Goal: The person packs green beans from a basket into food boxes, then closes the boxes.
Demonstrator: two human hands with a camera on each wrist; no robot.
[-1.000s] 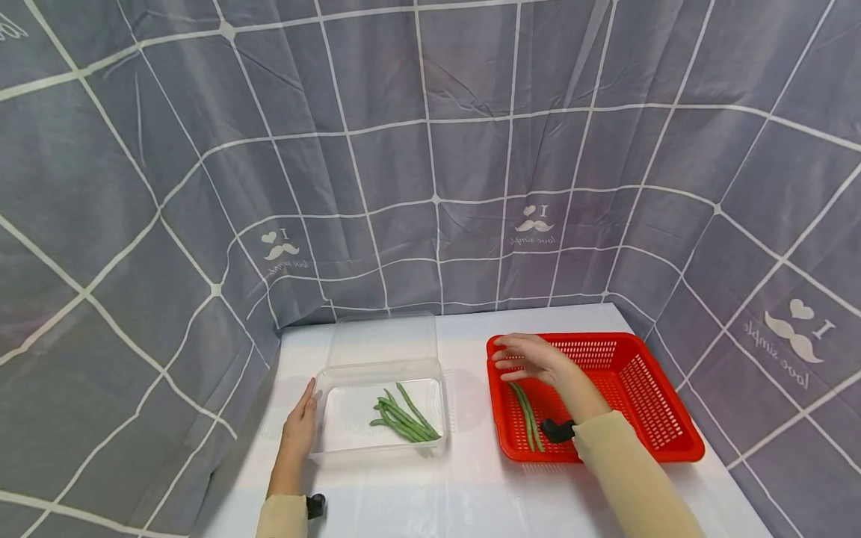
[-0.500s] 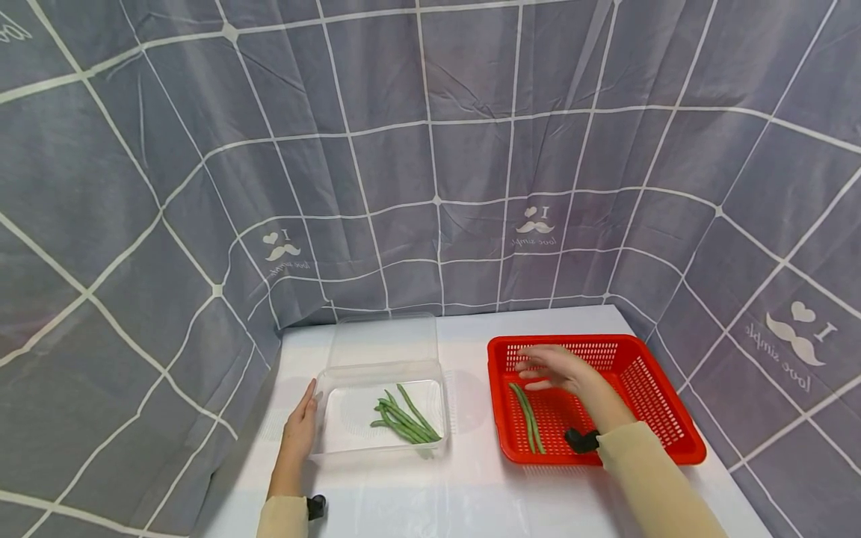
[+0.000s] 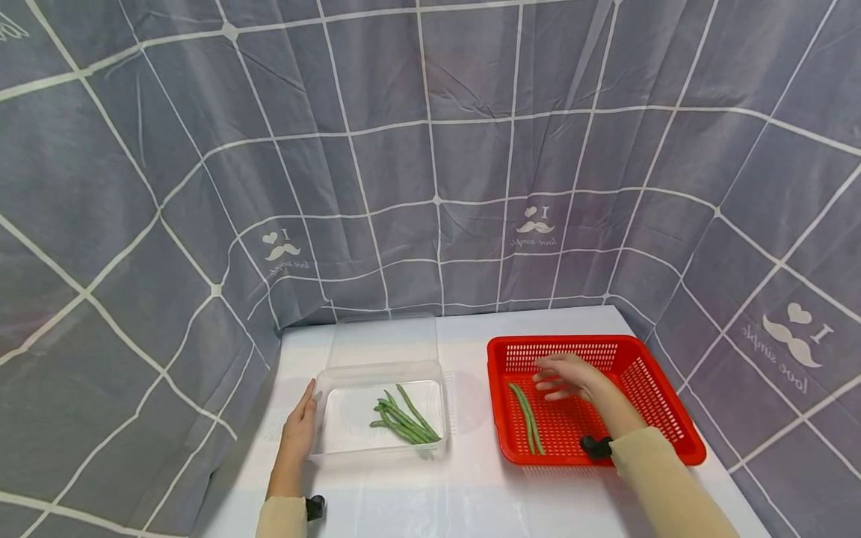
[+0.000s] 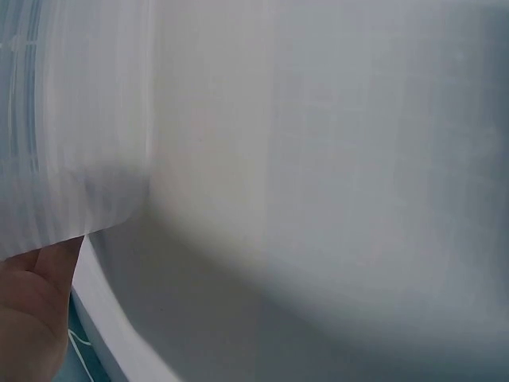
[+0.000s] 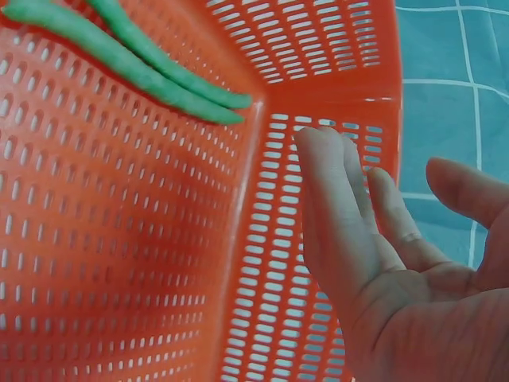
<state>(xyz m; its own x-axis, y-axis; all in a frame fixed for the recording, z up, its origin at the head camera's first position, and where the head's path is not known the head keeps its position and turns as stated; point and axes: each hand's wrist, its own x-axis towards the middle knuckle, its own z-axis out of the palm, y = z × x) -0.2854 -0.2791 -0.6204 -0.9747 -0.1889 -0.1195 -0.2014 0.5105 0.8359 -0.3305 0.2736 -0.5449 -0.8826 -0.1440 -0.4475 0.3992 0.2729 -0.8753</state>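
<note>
My left hand (image 3: 299,430) rests with extended fingers along the left wall of a clear plastic container (image 3: 356,452). In the left wrist view, part of that hand (image 4: 38,306) shows beside the translucent container wall (image 4: 87,127). Several green beans (image 3: 406,420) lie in the container's right half. Above the red basket (image 3: 494,388) hovers my right hand (image 3: 572,379), holding nothing, its fingers loosely extended. Two green beans (image 3: 528,418) lie along the basket's left side. The right wrist view shows these beans (image 5: 135,68) apart from the right hand (image 5: 398,263).
A clear lid (image 3: 383,336) lies behind the container on the white table (image 3: 471,478). Grey gridded curtains (image 3: 430,164) hang at the back and both sides. The basket's perforated walls rise around its floor.
My right hand has drifted to the right, from the basket's left rim to over its middle. The left hand, the container and the beans stay in place.
</note>
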